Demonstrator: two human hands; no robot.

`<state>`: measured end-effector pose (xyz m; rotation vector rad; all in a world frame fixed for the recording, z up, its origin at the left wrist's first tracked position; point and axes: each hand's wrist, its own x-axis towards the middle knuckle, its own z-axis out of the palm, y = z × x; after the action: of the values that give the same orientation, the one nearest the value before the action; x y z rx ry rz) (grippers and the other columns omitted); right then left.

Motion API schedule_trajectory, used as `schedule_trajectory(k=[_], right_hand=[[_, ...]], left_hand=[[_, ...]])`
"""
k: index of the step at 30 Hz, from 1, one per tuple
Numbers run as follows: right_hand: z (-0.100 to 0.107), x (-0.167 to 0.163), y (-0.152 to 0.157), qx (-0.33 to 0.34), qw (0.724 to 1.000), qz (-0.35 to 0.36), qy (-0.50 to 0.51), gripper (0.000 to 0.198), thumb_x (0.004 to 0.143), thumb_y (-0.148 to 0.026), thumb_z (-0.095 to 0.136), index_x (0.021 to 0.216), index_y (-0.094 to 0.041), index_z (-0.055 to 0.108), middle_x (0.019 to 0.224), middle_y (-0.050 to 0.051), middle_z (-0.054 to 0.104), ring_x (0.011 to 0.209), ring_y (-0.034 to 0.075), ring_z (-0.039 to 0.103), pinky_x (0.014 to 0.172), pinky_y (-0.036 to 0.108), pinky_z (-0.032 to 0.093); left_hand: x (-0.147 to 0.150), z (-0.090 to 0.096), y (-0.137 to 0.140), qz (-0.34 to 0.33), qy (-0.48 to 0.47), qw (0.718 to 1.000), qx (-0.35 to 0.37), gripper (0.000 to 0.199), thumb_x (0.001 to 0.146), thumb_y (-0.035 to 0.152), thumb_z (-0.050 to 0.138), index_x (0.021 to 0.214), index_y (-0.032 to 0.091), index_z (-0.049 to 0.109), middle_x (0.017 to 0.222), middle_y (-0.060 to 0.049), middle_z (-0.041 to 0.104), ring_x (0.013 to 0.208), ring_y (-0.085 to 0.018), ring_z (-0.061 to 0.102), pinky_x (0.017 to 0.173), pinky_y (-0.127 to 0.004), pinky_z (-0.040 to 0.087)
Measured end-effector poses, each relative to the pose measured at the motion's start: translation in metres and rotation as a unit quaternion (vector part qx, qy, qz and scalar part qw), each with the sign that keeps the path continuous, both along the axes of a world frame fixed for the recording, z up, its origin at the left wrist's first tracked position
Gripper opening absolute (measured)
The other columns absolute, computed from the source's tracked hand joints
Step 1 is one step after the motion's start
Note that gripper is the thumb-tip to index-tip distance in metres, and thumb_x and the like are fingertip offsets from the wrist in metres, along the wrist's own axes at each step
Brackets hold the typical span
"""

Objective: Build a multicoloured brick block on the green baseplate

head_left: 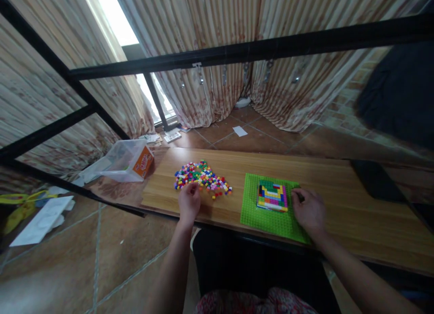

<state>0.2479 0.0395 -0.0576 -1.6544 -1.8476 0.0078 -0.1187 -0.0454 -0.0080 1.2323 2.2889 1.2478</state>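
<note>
Over the near edge of a pile of small multicoloured toy bricks (200, 173) is my left hand (189, 203), its fingers curled together. Whatever may be between those fingertips is too small to tell. A green studded baseplate (251, 214) lies to the right of the pile and bears a low block of stacked bricks (272, 197) in many colours. Beside this stack, at the baseplate's right edge, my right hand (309, 211) is closed, thumb and forefinger bent toward each other. Its fingertips hide anything they may hold.
The bricks and baseplate lie on a long wooden table (342, 205). A clear plastic box (124, 160) with an orange label stands off its left end. A dark flat object (375, 179) lies at the right. A black metal bar (237, 54) crosses beyond the table, before curtains.
</note>
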Motion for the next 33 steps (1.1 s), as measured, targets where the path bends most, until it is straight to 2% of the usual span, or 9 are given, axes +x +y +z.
schedule_trajectory(k=[4,9,18,22,27,33], right_hand=[[0.001,0.0,0.0,0.0,1.0,0.0,-0.004,0.03,0.086,-0.038,0.044,0.082,-0.019,0.066,0.08,0.01,0.064,0.076,0.023,0.055,0.072,0.035,0.043],[0.001,0.0,0.0,0.0,1.0,0.001,-0.009,0.03,0.086,-0.038,0.043,0.083,-0.019,0.066,0.082,0.01,0.066,0.079,0.025,0.057,0.074,0.037,0.044],[0.003,-0.001,-0.001,0.009,1.0,0.003,0.003,0.027,0.085,-0.036,0.044,0.081,-0.019,0.065,0.082,0.01,0.066,0.079,0.025,0.057,0.076,0.037,0.044],[0.004,-0.001,-0.002,0.002,1.0,0.001,0.005,0.028,0.085,-0.037,0.044,0.081,-0.019,0.065,0.081,0.01,0.065,0.076,0.024,0.056,0.074,0.036,0.044],[0.002,0.0,-0.001,-0.006,1.0,-0.003,-0.005,0.03,0.086,-0.039,0.043,0.082,-0.019,0.065,0.08,0.01,0.064,0.076,0.024,0.055,0.074,0.037,0.043],[0.0,0.0,0.0,0.003,1.0,-0.003,-0.006,0.03,0.086,-0.038,0.043,0.081,-0.019,0.065,0.081,0.009,0.064,0.078,0.024,0.055,0.074,0.036,0.043]], left_hand=[[-0.007,0.006,0.018,-0.055,0.165,0.984,-0.049,0.03,0.083,0.015,0.048,0.101,0.019,0.072,0.104,-0.01,0.067,0.088,-0.02,0.063,0.082,-0.032,0.05],[-0.005,0.007,0.026,-0.1,0.268,0.953,-0.096,0.031,0.084,0.014,0.045,0.096,0.022,0.072,0.099,-0.01,0.065,0.098,-0.023,0.06,0.085,-0.032,0.048],[-0.008,0.005,0.019,-0.112,0.288,0.947,-0.086,0.022,0.082,0.017,0.052,0.093,0.021,0.071,0.103,-0.009,0.064,0.102,-0.024,0.058,0.09,-0.033,0.047],[-0.006,0.006,0.022,-0.111,0.294,0.944,-0.096,0.019,0.082,0.022,0.056,0.094,0.021,0.07,0.106,-0.01,0.064,0.104,-0.026,0.057,0.091,-0.035,0.046],[-0.005,0.006,0.028,-0.114,0.298,0.942,-0.108,0.019,0.084,0.022,0.053,0.091,0.02,0.07,0.102,-0.01,0.065,0.101,-0.026,0.057,0.093,-0.037,0.045],[-0.002,0.007,0.023,-0.095,0.287,0.951,-0.064,0.017,0.083,0.017,0.05,0.087,0.018,0.067,0.101,-0.012,0.066,0.1,-0.026,0.059,0.09,-0.036,0.045]])
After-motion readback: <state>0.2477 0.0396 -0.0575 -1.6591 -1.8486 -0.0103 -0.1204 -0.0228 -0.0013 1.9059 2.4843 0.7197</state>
